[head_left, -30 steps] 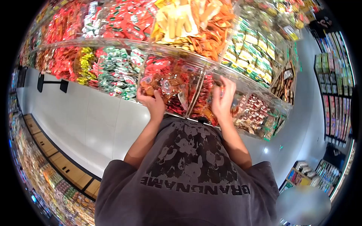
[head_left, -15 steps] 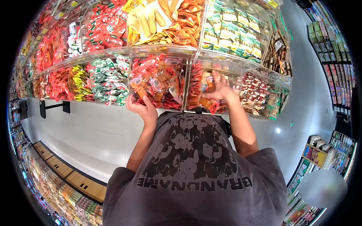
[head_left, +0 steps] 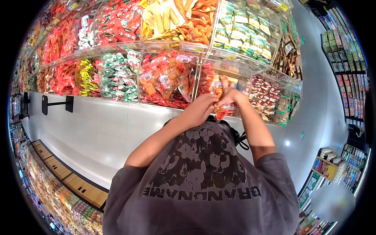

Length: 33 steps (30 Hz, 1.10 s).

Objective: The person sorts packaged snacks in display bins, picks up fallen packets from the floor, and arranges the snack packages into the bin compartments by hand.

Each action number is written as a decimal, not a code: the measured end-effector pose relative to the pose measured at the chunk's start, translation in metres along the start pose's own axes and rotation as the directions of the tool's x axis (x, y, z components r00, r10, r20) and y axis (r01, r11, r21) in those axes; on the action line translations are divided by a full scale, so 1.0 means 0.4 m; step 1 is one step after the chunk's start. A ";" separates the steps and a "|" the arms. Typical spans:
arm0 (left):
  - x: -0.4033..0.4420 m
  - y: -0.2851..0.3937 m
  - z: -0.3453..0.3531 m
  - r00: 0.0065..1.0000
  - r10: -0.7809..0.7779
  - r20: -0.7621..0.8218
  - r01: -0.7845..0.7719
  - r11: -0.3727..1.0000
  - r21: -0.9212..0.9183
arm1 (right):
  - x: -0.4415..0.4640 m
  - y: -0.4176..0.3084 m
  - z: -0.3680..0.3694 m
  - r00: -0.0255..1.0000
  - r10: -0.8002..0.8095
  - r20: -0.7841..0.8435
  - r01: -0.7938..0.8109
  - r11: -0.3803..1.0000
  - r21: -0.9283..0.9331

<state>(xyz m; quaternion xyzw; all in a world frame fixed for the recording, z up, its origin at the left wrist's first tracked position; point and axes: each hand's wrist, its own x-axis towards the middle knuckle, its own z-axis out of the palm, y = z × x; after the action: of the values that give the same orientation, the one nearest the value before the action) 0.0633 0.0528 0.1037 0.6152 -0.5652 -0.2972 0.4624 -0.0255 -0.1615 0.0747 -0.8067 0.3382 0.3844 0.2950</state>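
My left hand (head_left: 202, 108) has its fingers closed together and meets my right hand at the front of a clear bin; whatever its fingers pinch is hidden. My right hand (head_left: 231, 96) reaches over the same bin, thumb turned toward my left fingers and one finger pointing up. A shiny red snack packet (head_left: 221, 114) shows just below the two hands, apparently in my right hand's grip, though its top is covered. Behind my right fingers lies an orange-and-yellow packet (head_left: 216, 87). Red packets (head_left: 206, 76) fill the bin's left side.
Left of the hands, a bin holds larger red and orange packets (head_left: 164, 80); beyond it are green-and-white wrapped snacks (head_left: 119, 76). Brown-red wrapped sweets (head_left: 264, 92) lie to the right. Clear dividers (head_left: 197, 78) separate bins. An upper tier holds green-and-white packets (head_left: 244, 29).
My left hand has left the red-and-orange packet bin and moved right to meet my right hand. My right hand stays over its bin, its fingers drawn closer together. The view has shifted slightly.
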 end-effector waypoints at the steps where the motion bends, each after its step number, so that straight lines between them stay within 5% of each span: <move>1: 0.002 -0.002 0.027 1.000 0.004 0.003 -0.004 1.000 0.000 | -0.005 -0.002 0.006 1.000 0.002 -0.004 -0.002 1.000 0.002; 3: 0.011 -0.009 0.082 0.978 -0.170 0.120 0.148 0.973 0.176 | -0.006 0.004 0.008 0.997 -0.024 0.072 0.022 1.000 0.019; 11: 0.057 -0.069 0.210 0.818 -0.528 0.227 0.462 0.839 0.287 | 0.008 0.024 0.009 0.997 -0.054 0.052 0.054 0.999 -0.001; 18: 0.085 -0.063 0.245 0.761 -0.637 0.123 0.560 0.740 0.372 | 0.042 0.069 0.032 0.987 -0.155 0.033 0.153 0.986 0.070; 21: 0.097 -0.060 0.255 0.704 -0.705 0.085 0.667 0.698 0.261 | 0.006 0.059 0.007 0.978 -0.193 0.077 0.188 0.980 0.060; 33: 0.117 -0.077 0.254 0.729 -0.685 -0.015 0.673 0.712 0.199 | 0.082 0.082 0.042 0.986 -0.167 0.015 0.166 0.985 0.053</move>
<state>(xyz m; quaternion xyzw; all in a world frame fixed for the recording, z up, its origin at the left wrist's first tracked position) -0.0054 -0.0185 0.0428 0.8117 -0.3391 -0.4091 0.2426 -0.0423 -0.1793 0.0318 -0.8205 0.2766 0.3571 0.3503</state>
